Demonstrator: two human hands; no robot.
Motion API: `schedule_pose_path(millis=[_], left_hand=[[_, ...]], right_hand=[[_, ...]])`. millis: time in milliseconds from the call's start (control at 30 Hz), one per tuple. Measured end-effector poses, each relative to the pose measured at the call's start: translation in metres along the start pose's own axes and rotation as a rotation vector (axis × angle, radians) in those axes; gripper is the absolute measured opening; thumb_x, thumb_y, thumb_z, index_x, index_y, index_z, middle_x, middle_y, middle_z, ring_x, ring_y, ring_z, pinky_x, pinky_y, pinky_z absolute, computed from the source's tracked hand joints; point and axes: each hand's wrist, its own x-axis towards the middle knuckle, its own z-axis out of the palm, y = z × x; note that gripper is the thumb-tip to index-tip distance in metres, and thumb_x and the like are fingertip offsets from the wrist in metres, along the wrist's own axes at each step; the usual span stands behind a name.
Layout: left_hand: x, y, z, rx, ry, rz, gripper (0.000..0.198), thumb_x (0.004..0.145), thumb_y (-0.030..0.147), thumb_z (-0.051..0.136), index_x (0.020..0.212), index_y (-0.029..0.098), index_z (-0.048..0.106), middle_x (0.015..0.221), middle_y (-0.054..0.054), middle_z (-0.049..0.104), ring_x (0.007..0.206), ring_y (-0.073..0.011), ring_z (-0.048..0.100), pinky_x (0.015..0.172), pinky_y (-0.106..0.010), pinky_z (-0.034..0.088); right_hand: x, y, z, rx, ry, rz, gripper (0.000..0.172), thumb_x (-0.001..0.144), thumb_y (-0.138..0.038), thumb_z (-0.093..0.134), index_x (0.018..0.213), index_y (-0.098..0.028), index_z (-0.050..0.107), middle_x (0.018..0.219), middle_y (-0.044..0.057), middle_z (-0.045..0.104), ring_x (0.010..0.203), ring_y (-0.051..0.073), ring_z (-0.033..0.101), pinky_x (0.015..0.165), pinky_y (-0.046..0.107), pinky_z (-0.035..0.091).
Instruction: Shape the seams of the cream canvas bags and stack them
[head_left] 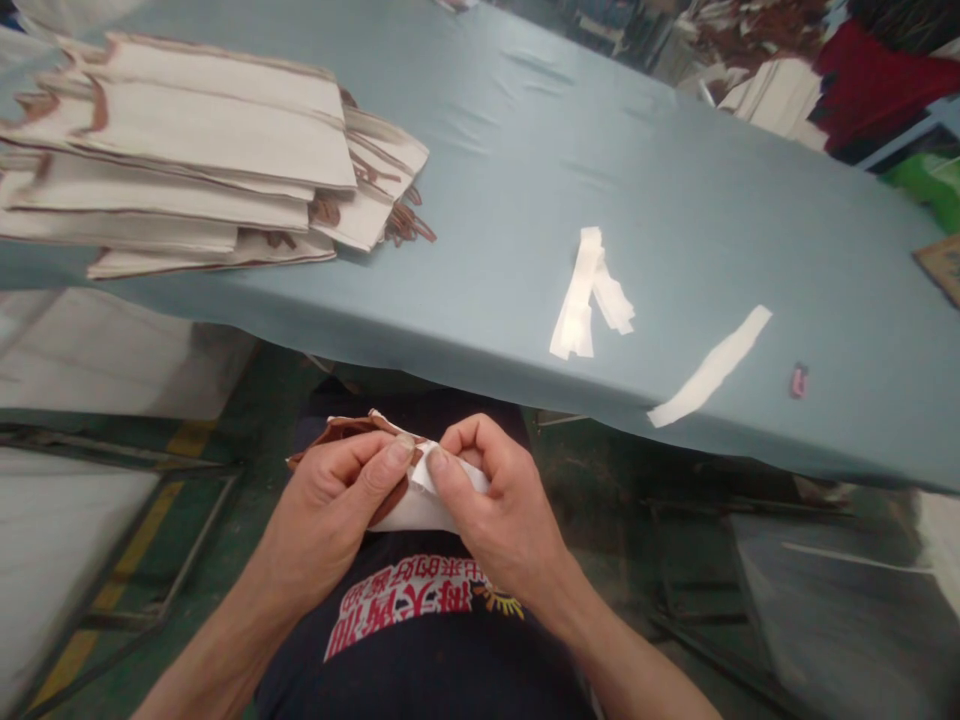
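- In the head view, the dark apron (pixel 420 665) carries Chinese characters (pixel 401 605) in red with pale outlines, in two rows, the nearer row larger; they stand upside down and are too distorted to read with certainty. A yellow rayed emblem (pixel 501 602) sits beside them.
- The left hand (pixel 322 510) pinches the edge of a cloth piece (pixel 420 513) between thumb and forefinger; the cloth is off-white with soft brown folds, held above the apron just off the tabletop (pixel 495 240).
- The right hand (pixel 502 490) pinches a bright white strip (pixel 422 474) against the cloth piece under its thumb; the thumb tips are near each other. Whether the strip is fastened to the cloth cannot be told.
- The tabletop has a smooth blue-grey covering, lightly wrinkled towards the far side.
- At its left lies an uneven stack of flat cream fabric pieces (pixel 217 125), edged in brown, with thin brown cords (pixel 409 225) tangled at one end.
- Near the front edge lie overlapping white strips (pixel 576 305) with ragged ends, a separate, slightly curved strip (pixel 709 370), and a small pink object (pixel 799 381).
- Beyond the far edge show a crumpled dark red cloth (pixel 862 90) and a pale fabric pile (pixel 780 95).
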Motion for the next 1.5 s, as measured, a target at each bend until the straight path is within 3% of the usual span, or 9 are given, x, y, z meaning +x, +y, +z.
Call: schedule_pose_path(millis=[167,400,567,733,967,1133,1267,1400,1500], left_hand=[[0.0,-0.007,-0.003,0.003,-0.001,0.015,0.053,0.103,0.066,0.066,0.081,0.019,0.074,0.066,0.002,0.052,0.059,-0.012,0.039,0.052,-0.024,0.031],[0.001,0.008,0.003,0.025,-0.019,-0.014,0.023,0.085,0.043,0.081,0.086,0.021,0.076,0.08,-0.002,0.076,0.068,-0.0185,0.066,0.062,-0.025,0.051],[-0.001,0.027,0.022,0.236,0.133,0.067,0.016,0.077,0.035,0.067,0.073,0.021,0.074,0.066,-0.001,0.072,0.059,-0.0179,0.064,0.056,-0.026,0.051],[-0.007,0.027,0.036,0.347,0.237,0.16,0.015,0.078,0.031,0.062,0.074,0.023,0.074,0.067,0.0,0.074,0.056,-0.0173,0.064,0.054,-0.026,0.05],[-0.01,0.02,0.032,0.356,0.193,0.212,0.019,0.078,0.026,0.055,0.068,0.022,0.071,0.062,0.002,0.071,0.052,-0.0151,0.059,0.048,-0.023,0.043],[-0.013,0.019,0.027,0.29,0.161,0.171,0.022,0.08,0.027,0.053,0.066,0.021,0.07,0.059,0.002,0.067,0.05,-0.0139,0.055,0.045,-0.022,0.039],[-0.01,0.025,0.026,0.319,0.217,0.238,0.023,0.079,0.026,0.053,0.064,0.022,0.069,0.058,0.003,0.065,0.05,-0.0135,0.053,0.047,-0.024,0.039],[-0.004,0.03,0.023,0.251,0.23,0.253,0.022,0.078,0.025,0.052,0.062,0.022,0.068,0.057,0.003,0.06,0.051,-0.0133,0.048,0.047,-0.024,0.036],[-0.002,0.029,0.02,0.178,0.235,0.25,0.021,0.079,0.026,0.054,0.064,0.022,0.069,0.062,0.003,0.063,0.055,-0.0137,0.051,0.048,-0.024,0.039]], right_hand=[[0.0,0.003,-0.001,-0.061,0.009,-0.062,0.018,0.094,-0.038,0.062,0.083,-0.024,0.056,0.061,-0.007,0.059,0.049,0.011,0.047,0.052,0.025,0.034],[0.001,0.01,-0.005,-0.031,-0.013,-0.08,0.017,0.093,-0.038,0.063,0.085,-0.024,0.057,0.06,-0.008,0.057,0.049,0.011,0.046,0.053,0.025,0.033],[-0.001,0.019,-0.001,0.001,-0.001,-0.058,0.019,0.094,-0.04,0.063,0.087,-0.024,0.058,0.06,-0.008,0.055,0.049,0.01,0.044,0.053,0.025,0.032],[-0.003,0.022,0.002,0.14,-0.03,0.053,0.022,0.091,-0.045,0.061,0.084,-0.025,0.052,0.063,-0.008,0.053,0.053,0.011,0.046,0.052,0.024,0.034],[0.0,0.03,0.003,0.375,-0.214,0.214,0.026,0.083,-0.046,0.065,0.083,-0.025,0.049,0.063,-0.009,0.044,0.056,0.011,0.038,0.052,0.021,0.031],[0.01,0.039,0.004,0.442,-0.364,0.178,0.042,0.081,-0.057,0.076,0.079,-0.023,0.051,0.066,-0.007,0.046,0.059,0.01,0.037,0.053,0.021,0.031],[0.013,0.04,0.016,0.489,-0.319,0.138,0.045,0.083,-0.06,0.075,0.078,-0.024,0.048,0.065,-0.008,0.044,0.058,0.01,0.035,0.053,0.022,0.031],[0.011,0.031,0.03,0.503,-0.125,0.008,0.037,0.087,-0.054,0.067,0.077,-0.025,0.046,0.064,-0.008,0.043,0.058,0.012,0.037,0.056,0.025,0.034],[0.009,0.024,0.033,0.511,-0.104,-0.03,0.031,0.087,-0.047,0.066,0.076,-0.025,0.047,0.064,-0.007,0.042,0.059,0.012,0.037,0.058,0.025,0.036]])
